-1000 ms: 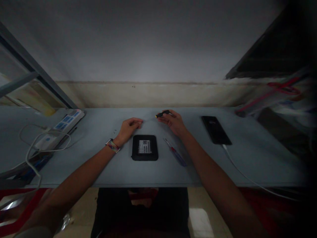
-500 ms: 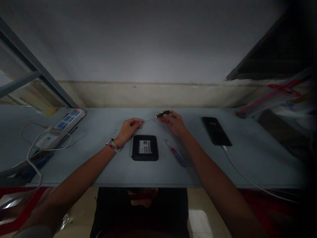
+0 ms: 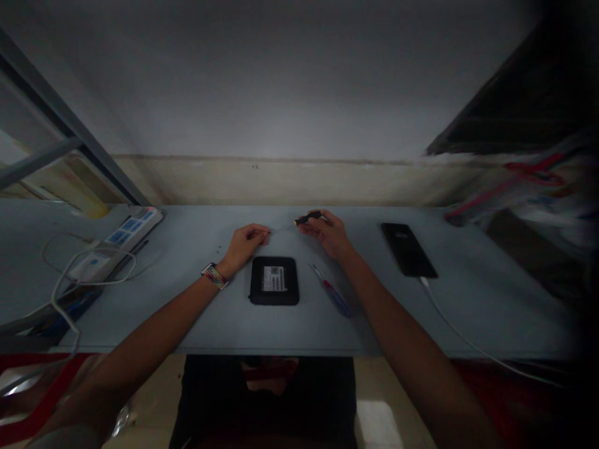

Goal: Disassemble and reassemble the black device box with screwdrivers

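My right hand [image 3: 331,234] is closed on the black-and-yellow handle of a screwdriver [image 3: 309,218], whose thin shaft points left. At the end of that shaft, my left hand [image 3: 244,243] pinches thumb and fingers together around a tiny dark thing that I cannot make out. Below both hands, a flat black square device [image 3: 259,294] lies on the table with a white printed label [image 3: 274,279] facing up. A second screwdriver [image 3: 337,299], with a red and blue handle, lies by my right forearm. Tiny dark pieces, perhaps screws [image 3: 219,248], sit left of my left wrist.
On the right a black phone [image 3: 408,249] lies with a white cable [image 3: 449,318] plugged in. At the left stand a white power strip [image 3: 116,243] with looped cables and a metal frame [image 3: 88,149]. A wall [image 3: 281,181] closes off the table's [image 3: 215,330] back edge.
Both hands keep nearly the same pose, with the screwdriver's shaft still reaching to the left fingertips. The whole view has shifted very slightly.
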`<state>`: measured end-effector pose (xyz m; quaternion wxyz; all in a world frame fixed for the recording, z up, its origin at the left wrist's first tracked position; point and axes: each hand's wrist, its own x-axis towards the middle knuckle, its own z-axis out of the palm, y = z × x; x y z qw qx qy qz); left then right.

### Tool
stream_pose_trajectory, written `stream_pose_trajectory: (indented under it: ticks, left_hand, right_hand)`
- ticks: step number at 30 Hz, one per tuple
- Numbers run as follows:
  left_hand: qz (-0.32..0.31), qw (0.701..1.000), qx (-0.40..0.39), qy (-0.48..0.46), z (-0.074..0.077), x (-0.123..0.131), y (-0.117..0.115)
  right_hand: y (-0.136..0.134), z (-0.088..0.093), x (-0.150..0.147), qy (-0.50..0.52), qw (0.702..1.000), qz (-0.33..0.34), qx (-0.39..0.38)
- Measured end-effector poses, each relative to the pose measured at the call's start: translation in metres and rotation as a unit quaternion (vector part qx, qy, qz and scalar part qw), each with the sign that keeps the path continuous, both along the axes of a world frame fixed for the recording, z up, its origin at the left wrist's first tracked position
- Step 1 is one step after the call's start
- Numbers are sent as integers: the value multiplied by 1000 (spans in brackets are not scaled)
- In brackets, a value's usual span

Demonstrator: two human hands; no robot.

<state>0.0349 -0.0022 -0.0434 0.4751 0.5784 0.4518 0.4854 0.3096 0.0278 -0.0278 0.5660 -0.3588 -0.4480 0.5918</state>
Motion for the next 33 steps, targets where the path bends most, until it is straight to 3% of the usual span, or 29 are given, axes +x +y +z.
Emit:
stream_pose_trajectory:
  ticks: [14, 33]
  left_hand:
    - [8, 1000, 11, -18, -4, 0, 0]
    - [-1, 998, 3, -69, -2, 0, -2]
  right_hand:
    - [-5, 11, -9, 56, 998, -13, 4]
    - [-5, 13, -9, 78, 997, -7, 17]
